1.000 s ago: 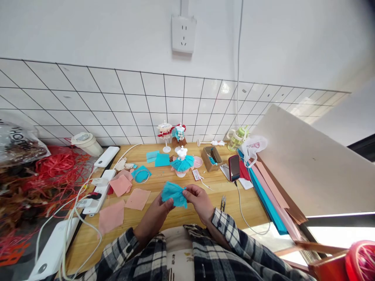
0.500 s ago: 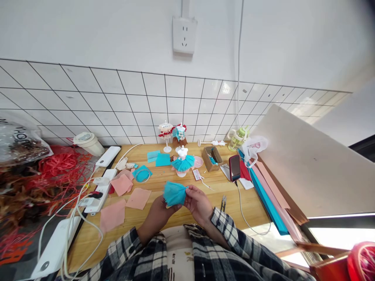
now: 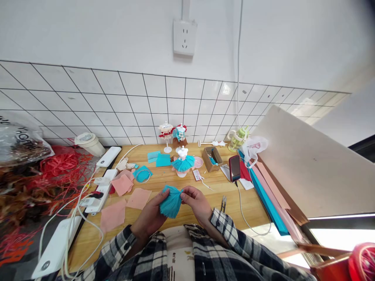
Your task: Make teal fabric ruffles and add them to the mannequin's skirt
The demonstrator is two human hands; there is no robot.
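Note:
A piece of blue crepe paper (image 3: 170,203), gathered into a fan, is held between both hands above the near part of the table. My left hand (image 3: 152,214) cradles its wide, spread side, thumb on top. The narrow gathered end is pinched by the thumb and forefinger of my right hand (image 3: 197,203). Beyond them stands a small white dress form (image 3: 183,160) wearing a blue paper skirt over pink. Two more dressed forms, one with cream and red trim (image 3: 166,134), one in blue and red (image 3: 179,134), stand behind it by the wall.
Pink paper squares (image 3: 139,198) and blue squares (image 3: 163,159) lie on the wooden table. A cardboard box (image 3: 212,159), a phone (image 3: 234,168) on a cable and thread snips (image 3: 224,203) are to the right. Power strips (image 3: 101,191) with loose cables line the left.
The blue paper has tilted so its wide side points down and left. My left hand has shifted its grip, its thumb now on top; my right hand still pinches the gathered end.

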